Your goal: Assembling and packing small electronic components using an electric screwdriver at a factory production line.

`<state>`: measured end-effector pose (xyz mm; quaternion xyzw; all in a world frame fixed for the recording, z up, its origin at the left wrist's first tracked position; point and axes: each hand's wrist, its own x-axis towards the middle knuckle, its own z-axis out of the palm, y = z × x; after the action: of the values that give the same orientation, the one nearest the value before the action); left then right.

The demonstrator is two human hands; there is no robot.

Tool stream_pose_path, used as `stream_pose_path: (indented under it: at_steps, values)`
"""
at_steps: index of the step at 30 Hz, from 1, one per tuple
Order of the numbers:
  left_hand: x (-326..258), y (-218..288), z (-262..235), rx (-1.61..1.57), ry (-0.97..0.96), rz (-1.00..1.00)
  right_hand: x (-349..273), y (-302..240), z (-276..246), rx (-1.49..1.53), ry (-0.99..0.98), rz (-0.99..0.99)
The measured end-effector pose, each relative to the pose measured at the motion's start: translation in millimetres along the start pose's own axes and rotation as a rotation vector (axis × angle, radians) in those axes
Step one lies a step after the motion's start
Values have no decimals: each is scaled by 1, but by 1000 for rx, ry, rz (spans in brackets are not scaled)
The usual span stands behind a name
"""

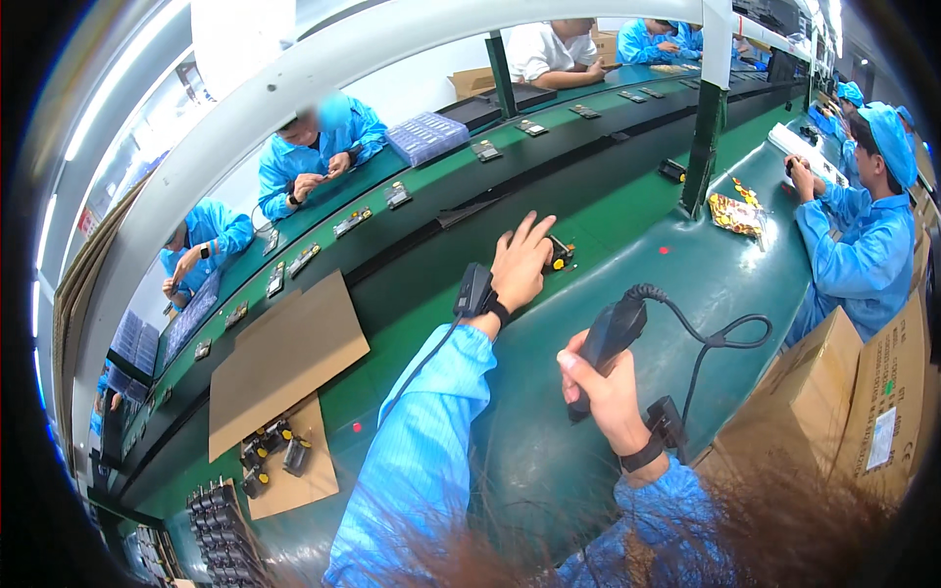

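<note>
My left hand (521, 263) reaches over the green bench with its fingers spread and nothing visible in them. Just right of those fingers is a small black device with a yellow wheel-like part (560, 254); I cannot tell whether they touch it. Nearer to me, my right hand (610, 397) is closed around a black handheld tool (616, 333), tilted with its corded end up. A cord (720, 340), coiled where it leaves the tool, loops to the right. Black strapped units sit on both wrists, and a thin cable runs from the left one along the sleeve.
Cardboard sheets (294, 353) lie at left, with several black-and-yellow devices (274, 453) on one. Black parts (223, 529) stand in rows at lower left. A conveyor (421, 230) carries circuit boards past co-workers. Cartons (814, 392) and a post (702, 147) stand at right.
</note>
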<state>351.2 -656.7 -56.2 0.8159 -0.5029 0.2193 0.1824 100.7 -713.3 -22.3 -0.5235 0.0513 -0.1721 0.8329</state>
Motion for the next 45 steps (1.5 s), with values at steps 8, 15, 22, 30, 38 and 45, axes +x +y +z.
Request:
stream_pose_path:
  at_steps: [8, 15, 22, 30, 38, 45]
  values:
    - [-20, -8, -40, -168, -343, 94, -5, 3, -3, -3, 23, 5]
    - [-174, 32, -216, -308, -111, -453, -3, -1, -4, -23, 65, -71]
    - [-316, 106, -282, -319, -224, -595, -4, 12, -1, -85, 81, -142]
    - [-343, 132, -266, -207, -320, -465, -10, 15, 7, -160, 59, -187]
    - [-358, 131, -247, -155, -263, -398, -10, 16, 9, -237, 18, -216]
    - [-372, 130, -237, -177, -232, -395, -33, 14, 96, -11, -273, -257]
